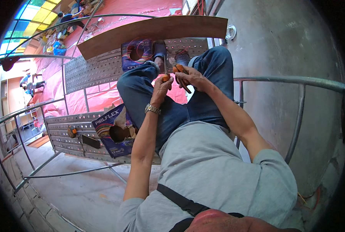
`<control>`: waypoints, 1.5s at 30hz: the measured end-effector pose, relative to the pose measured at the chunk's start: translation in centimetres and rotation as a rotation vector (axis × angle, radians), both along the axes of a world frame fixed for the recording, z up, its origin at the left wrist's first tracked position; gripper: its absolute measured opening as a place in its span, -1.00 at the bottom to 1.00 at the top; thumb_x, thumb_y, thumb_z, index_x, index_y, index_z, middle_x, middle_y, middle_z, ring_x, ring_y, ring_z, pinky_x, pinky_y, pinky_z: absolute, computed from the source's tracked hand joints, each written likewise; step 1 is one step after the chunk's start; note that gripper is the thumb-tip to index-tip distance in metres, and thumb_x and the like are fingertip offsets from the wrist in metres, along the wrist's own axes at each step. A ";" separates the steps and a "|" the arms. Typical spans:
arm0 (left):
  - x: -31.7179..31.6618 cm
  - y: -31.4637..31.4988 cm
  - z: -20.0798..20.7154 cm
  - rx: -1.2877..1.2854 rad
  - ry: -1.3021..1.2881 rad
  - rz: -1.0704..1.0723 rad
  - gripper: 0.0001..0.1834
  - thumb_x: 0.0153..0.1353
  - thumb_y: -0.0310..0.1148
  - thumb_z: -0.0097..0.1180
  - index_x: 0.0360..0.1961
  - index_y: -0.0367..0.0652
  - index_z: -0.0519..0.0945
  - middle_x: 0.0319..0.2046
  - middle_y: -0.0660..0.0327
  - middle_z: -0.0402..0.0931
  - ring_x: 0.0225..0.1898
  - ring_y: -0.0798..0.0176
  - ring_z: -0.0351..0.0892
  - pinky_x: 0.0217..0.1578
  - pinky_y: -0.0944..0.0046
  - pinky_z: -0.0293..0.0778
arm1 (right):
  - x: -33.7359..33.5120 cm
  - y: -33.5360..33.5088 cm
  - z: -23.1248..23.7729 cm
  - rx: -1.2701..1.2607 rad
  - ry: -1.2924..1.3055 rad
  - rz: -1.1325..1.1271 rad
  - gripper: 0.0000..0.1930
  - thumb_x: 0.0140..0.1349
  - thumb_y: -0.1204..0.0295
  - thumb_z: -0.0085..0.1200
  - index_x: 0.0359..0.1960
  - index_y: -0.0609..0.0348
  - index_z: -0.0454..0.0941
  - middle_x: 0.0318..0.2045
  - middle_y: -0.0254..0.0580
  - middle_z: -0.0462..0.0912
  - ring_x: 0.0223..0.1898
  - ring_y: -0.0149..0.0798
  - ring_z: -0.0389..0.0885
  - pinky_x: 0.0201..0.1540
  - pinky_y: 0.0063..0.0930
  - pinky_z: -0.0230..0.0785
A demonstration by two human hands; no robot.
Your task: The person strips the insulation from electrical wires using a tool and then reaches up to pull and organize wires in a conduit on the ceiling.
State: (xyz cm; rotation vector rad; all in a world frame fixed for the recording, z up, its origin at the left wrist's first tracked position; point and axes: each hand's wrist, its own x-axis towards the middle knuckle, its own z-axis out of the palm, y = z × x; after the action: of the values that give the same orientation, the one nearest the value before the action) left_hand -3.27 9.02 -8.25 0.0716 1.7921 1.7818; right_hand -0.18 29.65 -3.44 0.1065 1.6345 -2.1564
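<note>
My left hand (161, 90) is closed around a small orange-handled tool (165, 77). A thin grey shaft appears to rise from it, like a screwdriver's, though its tip is hard to make out. Beside it, my right hand (194, 79) grips pliers (178, 69) with orange and dark parts; a dark handle end sticks out below the fingers. Both hands are close together above the gap between my bent knees. The pliers' jaws are not clearly visible.
I sit on a scaffold with perforated metal planks (74, 73) and pipe rails (296, 79). Two purple cable boxes with round holes, one near (114, 131), one far (137, 54), stand around me. A brown board (153, 31) crosses ahead. A tape measure (72, 132) and phone-like dark slab (91, 141) lie left.
</note>
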 end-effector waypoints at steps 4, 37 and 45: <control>0.4 0.3 0.4 -0.011 0.010 -0.010 -0.83 0.36 -0.29 0.18 -0.31 -0.16 0.59 -0.53 0.41 0.43 -0.47 0.49 0.37 -0.40 0.42 0.28 | -0.3 0.3 -0.1 -0.037 -0.112 0.052 -0.60 0.38 0.10 0.12 -0.15 0.27 0.53 -0.58 -0.30 0.52 -0.54 -0.41 0.56 -0.39 -0.49 0.52; 1.1 0.6 -1.1 -0.147 0.167 -0.132 -0.83 0.34 -0.29 0.21 -0.25 -0.18 0.60 -0.46 0.47 0.43 -0.45 0.54 0.30 -0.40 0.46 0.25 | -0.1 2.2 -0.2 0.325 -0.024 0.027 -0.67 0.32 0.16 0.12 -0.16 0.20 0.53 -0.53 -0.34 0.56 -0.59 -0.49 0.52 -0.53 -0.56 0.40; 1.2 1.0 0.7 -0.083 0.035 -0.119 -0.82 0.34 -0.29 0.20 -0.27 -0.20 0.59 -0.50 0.43 0.40 -0.49 0.51 0.29 -0.43 0.43 0.25 | -0.1 2.6 -2.9 0.732 0.254 -0.265 -0.62 0.23 0.24 0.13 0.01 0.18 0.50 -0.29 0.09 0.69 -0.22 0.05 0.70 -0.18 -0.09 0.49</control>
State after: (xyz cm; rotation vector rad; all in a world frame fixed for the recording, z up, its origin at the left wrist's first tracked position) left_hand -2.06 9.98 -7.57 0.1737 1.8452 1.6301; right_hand -0.30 32.25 -6.31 0.2853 2.6181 -1.6730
